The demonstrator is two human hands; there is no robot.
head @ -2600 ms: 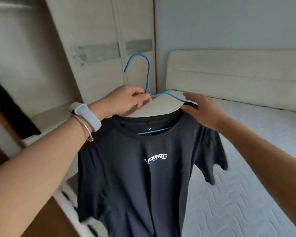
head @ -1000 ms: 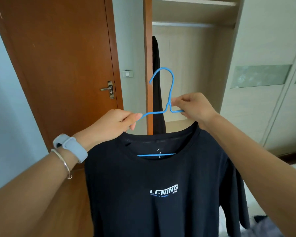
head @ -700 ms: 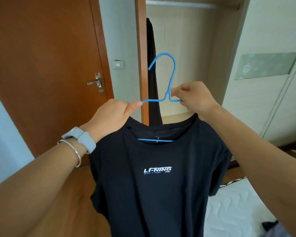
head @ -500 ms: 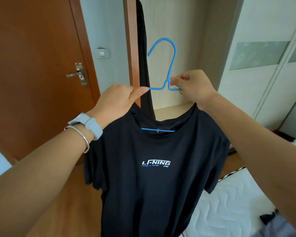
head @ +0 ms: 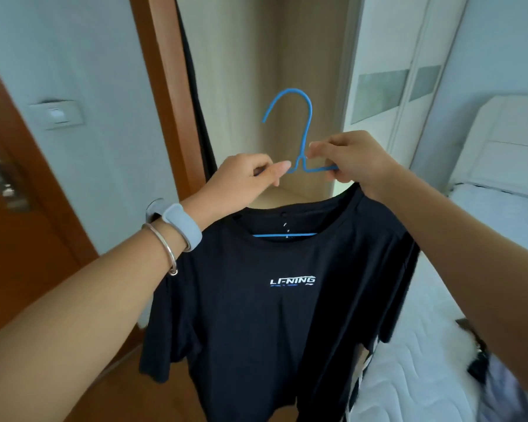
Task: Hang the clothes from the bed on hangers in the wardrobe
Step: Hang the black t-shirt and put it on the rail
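Observation:
A black T-shirt [head: 275, 300] with a white chest logo hangs on a blue wire hanger [head: 302, 141], held up in front of the open wardrobe [head: 256, 71]. My left hand [head: 244, 181] pinches the hanger's left shoulder wire just beside the neck. My right hand [head: 351, 159] grips the right shoulder wire close to the hook's stem. The hook points up and left, free in the air. Another dark garment [head: 192, 86] hangs inside the wardrobe at its left edge. More clothes [head: 500, 379] lie on the bed at the lower right.
A brown door [head: 19, 239] with a metal handle stands at the left, a wall switch [head: 57, 114] beside it. Pale closed wardrobe doors [head: 387, 86] are to the right. The white quilted bed [head: 433, 345] and its headboard [head: 506, 141] fill the right side.
I have turned from the bed to the open wardrobe and come closer to it. Both hands keep their hold on the hanger, with my left hand now nearer the neck.

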